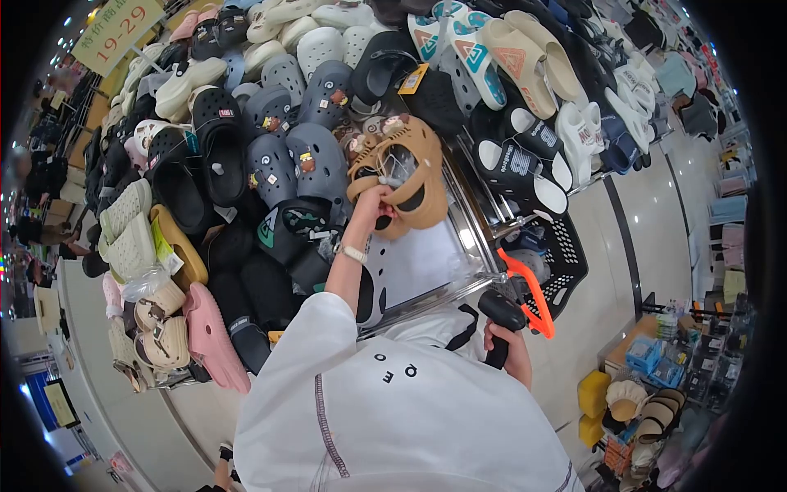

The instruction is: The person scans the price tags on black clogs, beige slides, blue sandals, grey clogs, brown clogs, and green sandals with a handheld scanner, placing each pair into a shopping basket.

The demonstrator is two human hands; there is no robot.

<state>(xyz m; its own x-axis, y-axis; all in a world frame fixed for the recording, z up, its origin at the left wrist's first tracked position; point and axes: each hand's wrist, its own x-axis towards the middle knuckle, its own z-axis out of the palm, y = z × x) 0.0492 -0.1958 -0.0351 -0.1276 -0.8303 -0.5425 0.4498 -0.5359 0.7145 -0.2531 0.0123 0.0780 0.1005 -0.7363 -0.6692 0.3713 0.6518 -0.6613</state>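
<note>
My left hand [375, 207], with a pale band at the wrist, is closed around the heel strap of a pair of tan clogs [422, 184] with bear charms on the toes. The clogs are lifted at the edge of the shoe pile, over a white board [406, 262]. Grey-blue clogs [316, 160] with small bear charms lie just left of them. Low at my right side, my right hand [510, 351] is wrapped round the grip of a black handheld device [502, 310] with a rounded head; its exact kind does not show.
Slippers and clogs cover the display rack, whose metal rail [443, 297] runs in front of me. A black basket [566, 262] with an orange handle [531, 291] hangs at the right. A yellow price sign [117, 33] stands at the upper left. More goods line the aisle's right side.
</note>
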